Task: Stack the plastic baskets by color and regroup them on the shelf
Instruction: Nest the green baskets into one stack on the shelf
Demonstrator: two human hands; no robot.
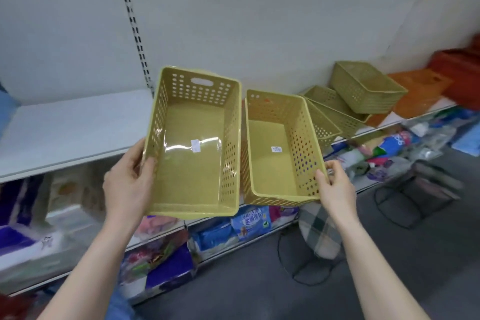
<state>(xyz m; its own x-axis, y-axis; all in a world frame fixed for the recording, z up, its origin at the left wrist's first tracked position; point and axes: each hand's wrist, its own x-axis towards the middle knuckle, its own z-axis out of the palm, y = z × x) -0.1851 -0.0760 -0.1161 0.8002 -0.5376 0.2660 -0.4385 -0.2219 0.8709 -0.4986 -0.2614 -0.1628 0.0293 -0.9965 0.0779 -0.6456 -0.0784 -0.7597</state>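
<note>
I hold two yellow-green perforated plastic baskets side by side in front of the white shelf (65,127). My left hand (128,179) grips the left rim of the larger basket (193,163), which tilts toward me with a white sticker on its floor. My right hand (335,184) grips the near right corner of the second basket (272,158), which also carries a label. Further right on the shelf lie several more green baskets (330,114) leaning on one another, with a stack of green baskets (368,91) resting on them. Orange baskets (418,91) and red-brown ones (459,67) sit beyond.
The left stretch of the white shelf is bare. Below it, lower shelves hold packaged goods (249,221) and folded fabrics. A plaid cushion stool on a black wire frame (319,231) stands on the grey floor, with another wire-frame stool (420,189) further right.
</note>
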